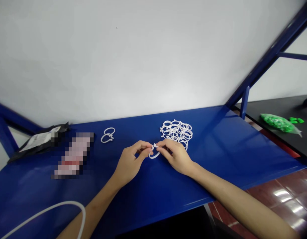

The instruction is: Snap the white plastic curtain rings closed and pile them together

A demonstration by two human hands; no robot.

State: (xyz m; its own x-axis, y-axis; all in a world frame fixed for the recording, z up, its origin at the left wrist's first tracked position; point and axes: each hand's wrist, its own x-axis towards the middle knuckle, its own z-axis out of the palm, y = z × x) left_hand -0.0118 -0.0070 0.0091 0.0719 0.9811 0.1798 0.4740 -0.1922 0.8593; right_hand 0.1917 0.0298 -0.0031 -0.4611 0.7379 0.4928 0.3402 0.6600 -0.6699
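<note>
Over the middle of the blue table, a white plastic curtain ring (pixel 154 157) is held between both hands. My left hand (pixel 132 161) pinches one of its ends between thumb and fingers. The other end, with a small knob, is in the pinch of my right hand (pixel 177 157). A narrow gap shows between the two ends. Just beyond my right hand lies a pile of similar white rings (pixel 175 127), its nearest part hidden by that hand. Two more rings (pixel 108 135) lie touching each other, farther to the left.
The blue table (pixel 205 139) meets a pale wall at the back. A pixelated pinkish flat item (pixel 75 154) and a black package (pixel 40 141) lie at left. A white cable (pixel 56 204) loops in front. Rightward, a dark table carries a bag of green pieces (pixel 279 122).
</note>
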